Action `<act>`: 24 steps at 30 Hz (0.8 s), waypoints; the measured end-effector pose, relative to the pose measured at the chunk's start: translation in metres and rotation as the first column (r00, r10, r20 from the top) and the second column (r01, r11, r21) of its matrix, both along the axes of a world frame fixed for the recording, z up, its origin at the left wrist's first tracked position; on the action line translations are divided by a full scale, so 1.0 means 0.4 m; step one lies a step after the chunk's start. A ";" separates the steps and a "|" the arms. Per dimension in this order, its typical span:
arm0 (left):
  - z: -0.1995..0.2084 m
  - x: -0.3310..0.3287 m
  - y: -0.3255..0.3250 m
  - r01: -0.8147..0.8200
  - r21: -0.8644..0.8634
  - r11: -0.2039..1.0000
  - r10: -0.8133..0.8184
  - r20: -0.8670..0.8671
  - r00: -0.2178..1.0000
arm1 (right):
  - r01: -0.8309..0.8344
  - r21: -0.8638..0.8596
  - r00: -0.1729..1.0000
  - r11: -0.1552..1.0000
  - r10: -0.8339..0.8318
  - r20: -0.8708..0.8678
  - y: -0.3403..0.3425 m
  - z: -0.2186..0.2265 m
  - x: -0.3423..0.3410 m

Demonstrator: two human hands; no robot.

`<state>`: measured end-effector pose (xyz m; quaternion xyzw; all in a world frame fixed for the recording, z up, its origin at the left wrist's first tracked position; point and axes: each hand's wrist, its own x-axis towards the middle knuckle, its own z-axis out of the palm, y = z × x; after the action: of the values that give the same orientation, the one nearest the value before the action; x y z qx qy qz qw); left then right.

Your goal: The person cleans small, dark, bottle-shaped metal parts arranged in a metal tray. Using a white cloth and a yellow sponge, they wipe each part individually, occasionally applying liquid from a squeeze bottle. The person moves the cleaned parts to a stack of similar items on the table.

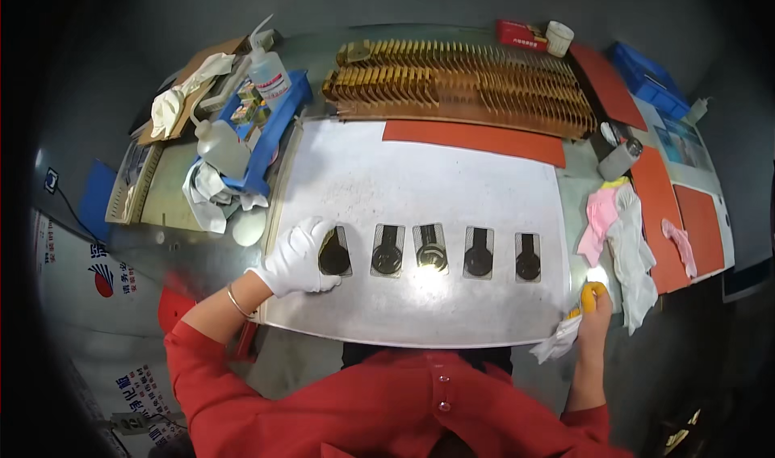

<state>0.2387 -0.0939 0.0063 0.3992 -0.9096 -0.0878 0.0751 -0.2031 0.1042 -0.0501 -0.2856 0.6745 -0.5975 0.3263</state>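
Observation:
In a white glove, my left hand [300, 258] is closed at the left edge of the leftmost dark keyhole-shaped piece [334, 261], its fingers hiding part of it. Several similar dark pieces [479, 258] lie in a row to its right, each on a clear-looking rectangle with its round end toward me. Past the right front corner of the white work sheet [363, 179], my right hand [596, 306] wears yellow finger covers. It is closed on a crumpled white cloth or glove [559, 341] that hangs down toward the sheet's edge. A bright glare sits just above those fingers.
At the back stands a rack [460, 91] of upright brown slats. On the left are a blue tray [262, 151], squeeze bottles [269, 72] and crumpled cloths [211, 188]. Pink and white gloves [630, 236], a grey bottle [620, 159] and orange sheets [658, 208] lie right.

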 end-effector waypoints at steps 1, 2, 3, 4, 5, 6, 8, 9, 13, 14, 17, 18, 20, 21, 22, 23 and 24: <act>0.023 -0.026 -0.027 -0.007 -0.027 1.000 0.006 -0.018 1.000 | 0.042 -0.016 0.999 0.999 -0.042 0.006 -0.001 -0.017 -0.015; 0.063 -0.064 -0.065 -0.017 -0.048 0.999 0.015 -0.033 0.999 | 0.069 -0.050 0.998 0.996 -0.068 0.019 -0.002 -0.038 -0.022; 0.109 -0.124 -0.120 0.048 -0.084 0.995 -0.060 -0.148 0.987 | 0.100 -0.079 0.995 0.992 -0.098 0.033 0.001 -0.056 -0.025; 0.143 -0.191 -0.176 0.031 -0.089 0.996 -0.040 -0.101 0.994 | 0.133 -0.105 0.991 0.986 -0.128 0.047 0.002 -0.069 -0.028; 0.165 -0.251 -0.238 0.062 -0.104 0.993 -0.069 -0.063 0.996 | 0.145 -0.116 0.989 0.983 -0.138 0.060 0.001 -0.065 -0.028; 0.191 -0.325 -0.294 0.054 -0.112 0.992 -0.056 -0.012 0.998 | 0.133 -0.119 0.989 0.984 -0.125 0.074 0.000 -0.072 -0.034; 0.206 -0.411 -0.385 0.060 -0.149 0.987 -0.059 0.010 0.998 | 0.098 -0.137 0.991 0.986 -0.083 0.109 -0.004 -0.088 -0.039; 0.216 -0.466 -0.428 0.037 -0.097 0.995 -0.029 0.085 0.996 | 0.091 -0.139 0.989 0.986 -0.073 0.126 -0.008 -0.087 -0.040; 0.187 -0.630 -0.549 0.065 -0.096 0.993 -0.038 0.265 0.964 | 0.114 -0.162 0.989 0.980 -0.096 0.115 0.001 -0.073 -0.031; 0.177 -0.651 -0.567 0.096 -0.100 0.990 -0.063 0.294 0.954 | 0.117 -0.178 0.990 0.977 -0.102 0.095 0.002 -0.074 -0.033; 0.161 -0.703 -0.593 0.133 -0.042 0.990 -0.110 0.356 0.928 | 0.084 -0.174 0.995 0.981 -0.074 0.066 0.017 -0.083 -0.042; 0.170 -0.712 -0.595 0.124 -0.027 0.992 -0.103 0.404 0.909 | 0.080 -0.186 0.996 0.979 -0.073 0.046 0.019 -0.090 -0.047; 0.157 -0.720 -0.610 0.187 -0.094 0.978 -0.136 0.393 0.909 | 0.073 -0.177 0.997 0.982 -0.071 0.015 0.023 -0.107 -0.059; 0.171 -0.706 -0.600 0.198 -0.054 0.979 -0.170 0.333 0.928 | 0.061 -0.166 0.998 0.984 -0.056 0.037 0.028 -0.102 -0.055; 0.125 -0.671 -0.649 0.343 -0.101 0.934 -0.325 0.163 0.932 | 0.035 -0.172 0.998 0.984 -0.026 0.057 0.012 -0.099 -0.052; 0.173 -0.661 -0.583 0.286 -0.104 0.953 -0.267 0.162 0.950 | 0.075 -0.155 0.996 0.985 -0.067 0.053 0.016 -0.114 -0.064; 0.228 -0.645 -0.493 0.208 -0.115 0.971 -0.189 0.160 0.969 | 0.119 -0.139 0.992 0.983 -0.113 0.047 0.023 -0.126 -0.068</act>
<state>-0.0195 -0.2909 0.0977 0.3056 -0.9518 -0.0050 0.0243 -0.2304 0.1135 -0.1006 -0.2565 0.6394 -0.6674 0.2828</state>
